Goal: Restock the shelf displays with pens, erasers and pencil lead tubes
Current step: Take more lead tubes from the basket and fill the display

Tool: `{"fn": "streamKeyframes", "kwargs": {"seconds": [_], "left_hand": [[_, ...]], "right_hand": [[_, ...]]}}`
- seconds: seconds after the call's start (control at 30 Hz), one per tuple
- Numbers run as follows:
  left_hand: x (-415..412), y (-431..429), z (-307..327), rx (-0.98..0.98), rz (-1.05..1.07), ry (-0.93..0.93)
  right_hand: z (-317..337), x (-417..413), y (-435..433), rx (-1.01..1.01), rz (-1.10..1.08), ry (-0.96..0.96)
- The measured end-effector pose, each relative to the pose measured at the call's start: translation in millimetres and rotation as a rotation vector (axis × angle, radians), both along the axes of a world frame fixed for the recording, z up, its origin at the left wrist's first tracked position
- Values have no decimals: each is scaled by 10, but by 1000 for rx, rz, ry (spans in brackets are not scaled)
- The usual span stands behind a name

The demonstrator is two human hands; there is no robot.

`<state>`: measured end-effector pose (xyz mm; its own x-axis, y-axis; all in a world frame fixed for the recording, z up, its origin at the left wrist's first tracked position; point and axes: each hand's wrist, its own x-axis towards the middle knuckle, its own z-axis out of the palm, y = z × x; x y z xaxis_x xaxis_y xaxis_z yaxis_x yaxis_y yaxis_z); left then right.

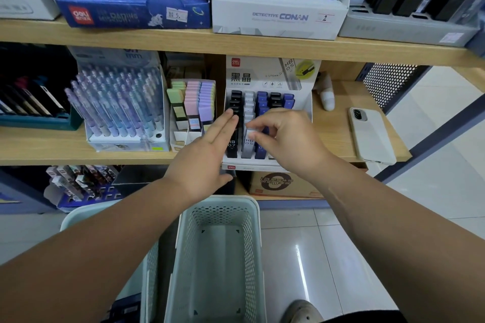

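Observation:
A white lead-tube display box (304,113) stands on the middle shelf, with rows of black, grey and blue pencil lead tubes (262,99). My right hand (286,139) pinches the top of a grey lead tube (248,143) in the front of the grey row. Flat, with its fingers together, my left hand (207,155) rests against the black tubes (232,145) at the box's left side and holds nothing. Left of the box are a pastel eraser display (193,102) and a tray of purple pens (118,105).
A pale green perforated basket (252,244) sits below my arms, with nothing in it. A white phone (371,134) lies on the shelf's right end beside a small white bottle (326,98). Boxed pen displays (278,18) fill the shelf above. Tiled floor lies to the right.

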<state>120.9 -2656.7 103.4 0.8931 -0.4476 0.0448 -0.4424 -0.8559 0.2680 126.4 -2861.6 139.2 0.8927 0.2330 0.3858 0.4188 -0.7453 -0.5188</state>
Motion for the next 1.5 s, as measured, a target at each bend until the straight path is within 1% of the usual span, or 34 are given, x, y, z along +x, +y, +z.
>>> {"fn": "streamKeyframes", "kwargs": {"seconds": [0.1,0.17,0.33,0.5,0.6,0.73,0.87,0.97,1.03,1.1,1.13,1.23,1.27,1.33,1.4,1.43,1.5], "left_hand": [[28,-21,-109,-131,13,-33],[42,-51,-180,-198,24,-50],[91,-181,-311,-280,91,-94],[215,-356,-252,-283,137,-81],[262,-380,-222,-246,121,-68],[252,-348,-183,-202,87,-58],[34,-94,-95,-288,40,-75],[-203,367,14,-379,31,-40],[-334,778,61,-337,27,-53],[-445,1258,30,-158,20,-79],[-489,1510,-15,-46,22,-58],[-684,2269,-240,310,134,112],[-764,2498,-334,378,202,158],[-907,2871,-517,407,370,256],[-1007,3124,-726,381,538,344],[-1054,3211,-846,328,625,405],[-1161,3308,-1146,134,774,538]], "right_hand": [[-62,27,1,28,-33,-78],[-96,54,-25,63,-63,-76],[-131,121,-88,42,-84,-96],[-128,172,-107,-50,-119,-165],[-171,187,-80,-136,-126,-200],[-180,202,-83,-182,-122,-214],[-117,104,-80,-217,-148,-244],[-37,-25,-39,-187,-149,-247],[-3,-136,43,-165,-119,-225],[-6,-278,178,-133,-64,-157],[-19,-344,260,-126,-36,-108],[-171,-518,595,-97,44,98],[-248,-573,739,-87,65,185],[-432,-698,1076,-94,126,375],[-666,-806,1467,-143,222,512],[-789,-847,1683,-160,262,570],[-1062,-883,2128,-159,294,717]]}}
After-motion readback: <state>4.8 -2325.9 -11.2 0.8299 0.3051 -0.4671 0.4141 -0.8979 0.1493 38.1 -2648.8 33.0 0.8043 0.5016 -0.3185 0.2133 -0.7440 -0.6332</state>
